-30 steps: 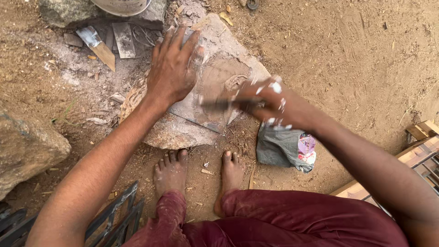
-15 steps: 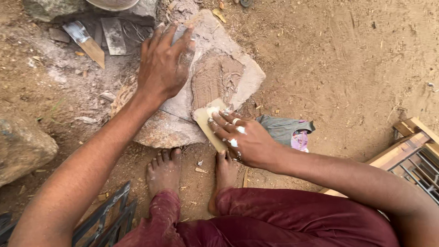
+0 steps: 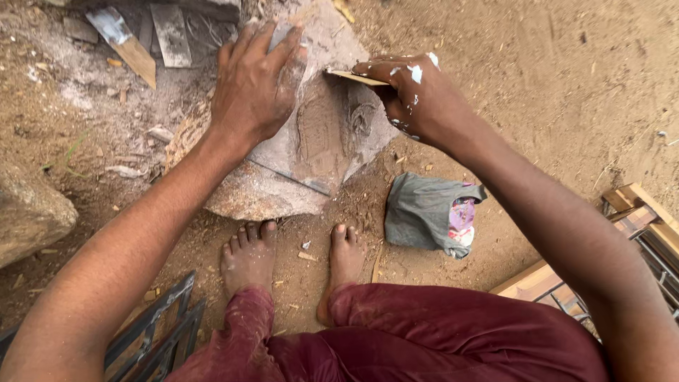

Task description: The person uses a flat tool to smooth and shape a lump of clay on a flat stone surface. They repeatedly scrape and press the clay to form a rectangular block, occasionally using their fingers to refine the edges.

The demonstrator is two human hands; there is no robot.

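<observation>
A flat grey slab (image 3: pixel 322 134) smeared with wet paste lies on a big stone (image 3: pixel 265 194) in front of my bare feet. My left hand (image 3: pixel 254 85) presses flat on the slab's upper left part, fingers spread. My right hand (image 3: pixel 417 95), flecked with white, grips a thin pale scraper blade (image 3: pixel 353 76) whose edge rests on the slab's upper right side.
A trowel with a wooden handle (image 3: pixel 127 42) and a flat metal piece (image 3: pixel 172 34) lie on the dirt at top left. A crumpled grey cloth bag (image 3: pixel 431 212) sits right of my feet. A rock (image 3: pixel 28 212) stands at left, wooden frames (image 3: pixel 636 226) at right, a metal grille (image 3: pixel 159 325) at bottom left.
My right hand has carried the scraper from the slab's lower edge near my feet up to its upper right side. The left hand has stayed pressed on the slab.
</observation>
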